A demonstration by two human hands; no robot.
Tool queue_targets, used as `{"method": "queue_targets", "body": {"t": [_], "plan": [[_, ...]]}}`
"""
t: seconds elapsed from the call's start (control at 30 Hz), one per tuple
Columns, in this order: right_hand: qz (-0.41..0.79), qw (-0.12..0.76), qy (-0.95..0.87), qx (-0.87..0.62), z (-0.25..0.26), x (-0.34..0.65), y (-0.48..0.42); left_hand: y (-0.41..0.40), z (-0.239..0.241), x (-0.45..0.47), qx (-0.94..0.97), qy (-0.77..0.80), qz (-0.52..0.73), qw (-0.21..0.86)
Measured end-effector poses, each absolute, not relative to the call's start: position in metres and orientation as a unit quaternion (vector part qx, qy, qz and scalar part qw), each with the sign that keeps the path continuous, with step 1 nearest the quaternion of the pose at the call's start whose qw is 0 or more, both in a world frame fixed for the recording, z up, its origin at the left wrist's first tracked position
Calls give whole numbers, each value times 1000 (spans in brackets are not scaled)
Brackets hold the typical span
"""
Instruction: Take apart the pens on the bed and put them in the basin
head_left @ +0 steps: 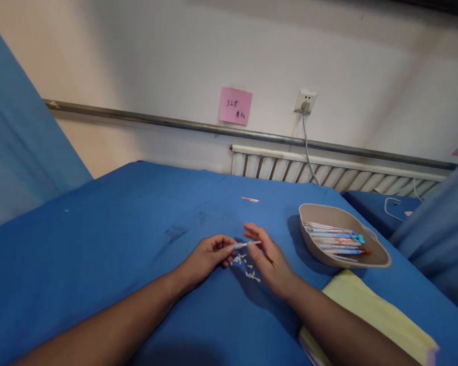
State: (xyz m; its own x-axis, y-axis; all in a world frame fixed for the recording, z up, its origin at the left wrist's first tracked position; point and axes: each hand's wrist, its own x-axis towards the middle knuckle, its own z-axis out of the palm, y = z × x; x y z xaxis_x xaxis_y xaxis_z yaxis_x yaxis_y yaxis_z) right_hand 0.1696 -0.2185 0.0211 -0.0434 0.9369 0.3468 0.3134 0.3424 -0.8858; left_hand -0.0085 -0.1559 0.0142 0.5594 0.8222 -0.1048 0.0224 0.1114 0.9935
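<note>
My left hand (213,252) is closed, pinching a slim white pen part (239,245) between thumb and fingers. It lies almost level and tapers toward the right. My right hand (269,259) is at its thin right end, with the thumb and forefinger around the narrow tip and the other fingers held loosely apart. Below and between the hands, several small white cone-shaped pieces (252,276) lie scattered on the blue cloth (145,218). Whether the thin tip is a separate piece is too small to tell.
To the right stands a beige basket (366,263) with several pens (334,239) inside. A single pen (250,199) lies further back. Beneath my right forearm is a yellow cloth-like item (374,312). Behind the table are a radiator (282,165), a metal rail (156,118) and a plugged-in cable (306,142).
</note>
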Motion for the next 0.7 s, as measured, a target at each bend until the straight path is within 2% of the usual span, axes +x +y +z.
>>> {"method": "queue_targets", "body": {"t": [0.17,0.27,0.37,0.5,0.7], "plan": [[246,562,-544,-572,26,193,-178,-148,19,-15,492,355,328,724],[171,485,-556,-653,19,200,-133,-143,22,-20,420,343,359,760],[71,293,-608,-734,9,199,-90,-138,23,-24,378,335,381,775],[53,245,-612,-750,-1,194,-58,-135,20,-26,365,327,381,784],[57,214,-639,-737,-6,191,-59,-136,18,-26,371,323,377,784]]}}
